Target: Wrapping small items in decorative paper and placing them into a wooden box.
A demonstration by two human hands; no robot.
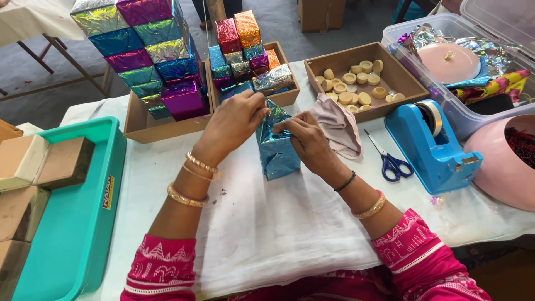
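Note:
A small box wrapped in shiny blue foil [277,151] stands upright on the white cloth in the middle of the table. My left hand [234,124] pinches the foil at the box's top left corner. On the top right, the fingers of my right hand [307,136] press and fold the foil. Both hands grip the loose wrapping at the box's upper end. Bangles sit on both wrists.
Behind the box are two brown trays [146,124] stacked with foil-wrapped boxes [150,50]. A third tray [384,69] holds several round pale pieces. At right lie scissors [390,161], a blue tape dispenser [434,142], a pink bowl [499,167] and a clear tub [501,33]. A teal tray [83,212] with plain blocks sits left.

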